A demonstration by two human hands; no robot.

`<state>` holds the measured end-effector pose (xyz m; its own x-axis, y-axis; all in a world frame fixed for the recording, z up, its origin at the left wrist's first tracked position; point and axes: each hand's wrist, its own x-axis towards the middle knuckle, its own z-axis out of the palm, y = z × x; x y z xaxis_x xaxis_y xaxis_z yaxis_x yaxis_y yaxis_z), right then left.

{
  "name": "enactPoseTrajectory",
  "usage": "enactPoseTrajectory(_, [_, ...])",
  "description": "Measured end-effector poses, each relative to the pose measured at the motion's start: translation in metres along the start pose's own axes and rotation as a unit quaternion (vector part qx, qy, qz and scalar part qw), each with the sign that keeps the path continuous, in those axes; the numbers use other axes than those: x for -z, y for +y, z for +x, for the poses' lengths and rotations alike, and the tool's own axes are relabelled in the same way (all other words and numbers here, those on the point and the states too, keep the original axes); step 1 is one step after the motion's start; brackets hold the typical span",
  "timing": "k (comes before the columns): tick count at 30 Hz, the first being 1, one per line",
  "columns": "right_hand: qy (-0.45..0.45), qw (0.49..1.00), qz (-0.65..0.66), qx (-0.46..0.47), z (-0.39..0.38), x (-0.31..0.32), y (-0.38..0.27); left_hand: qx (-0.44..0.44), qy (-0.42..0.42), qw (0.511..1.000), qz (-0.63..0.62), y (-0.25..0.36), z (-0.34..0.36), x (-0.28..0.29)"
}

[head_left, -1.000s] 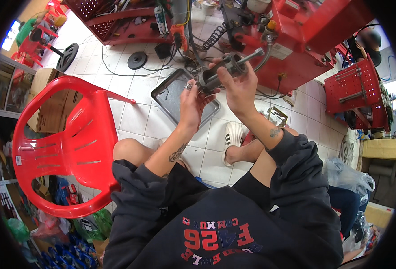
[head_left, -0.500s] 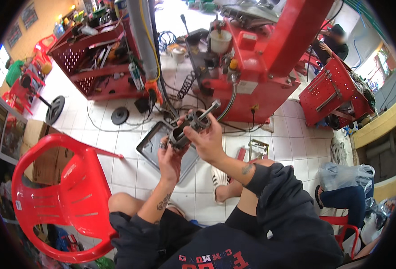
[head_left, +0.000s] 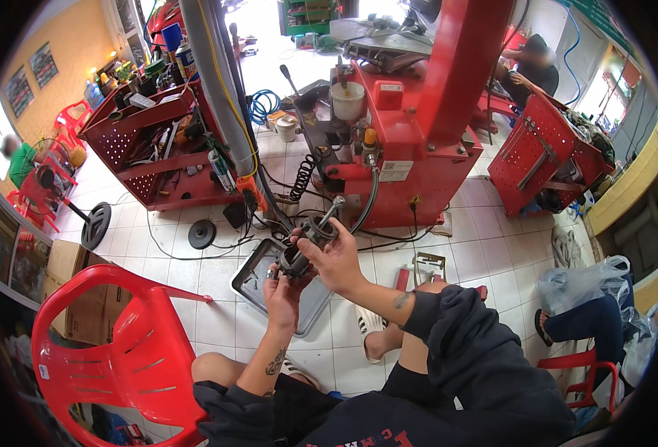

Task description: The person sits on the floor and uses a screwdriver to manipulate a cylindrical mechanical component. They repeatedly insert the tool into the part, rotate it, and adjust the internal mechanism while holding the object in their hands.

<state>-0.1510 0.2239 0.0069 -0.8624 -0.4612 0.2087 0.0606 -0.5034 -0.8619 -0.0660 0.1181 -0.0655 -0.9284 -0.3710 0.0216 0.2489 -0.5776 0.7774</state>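
Between my two hands is a dark metal part [head_left: 294, 262] with rounded openings; its exact kind I cannot make out. A shiny metal rod [head_left: 332, 213] with a wider end juts from its far right side. My left hand [head_left: 282, 292] grips the part's near left end from below, fingers curled. My right hand [head_left: 336, 259] closes around its right side, thumb lying on top; the palm side is hidden. Below them on the floor lies a shallow grey tray [head_left: 315, 316] with a few small pieces in it, partly covered by my hands.
A red chair [head_left: 113, 350] stands close on my left. Ahead are a red tool cart [head_left: 187, 182], a large red machine [head_left: 418, 179] and cables on the tiles. Another red cart [head_left: 526, 160] is at right, a person [head_left: 537, 74] behind it. A seated person's leg [head_left: 586, 320] shows at lower right.
The view has tilted up, so the surroundings sit lower in the picture. Both hands keep their hold on the dark metal part, with little change in grip.
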Motion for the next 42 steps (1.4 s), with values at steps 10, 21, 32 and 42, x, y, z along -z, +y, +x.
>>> enactPoseTrajectory(10, [-0.015, 1.0, 0.0, 0.012, -0.004, -0.001, 0.004, 0.046, 0.048, 0.991, -0.112, 0.013, -0.003, -0.016])
enactPoseTrajectory(21, [-0.007, 0.999, -0.018, 0.029, -0.004, -0.006, 0.007, 0.059, 0.092, 0.994, -0.025, 0.009, 0.003, -0.011])
enactPoseTrajectory(32, [-0.008, 1.0, -0.001, 0.023, -0.001, -0.009, 0.006, 0.074, 0.034, 0.996, -0.02, 0.016, 0.004, -0.006])
enactPoseTrajectory(42, [0.018, 1.0, -0.01, 0.009, 0.005, -0.006, 0.007, 0.06, 0.022, 0.998, -0.029, 0.006, 0.004, 0.002])
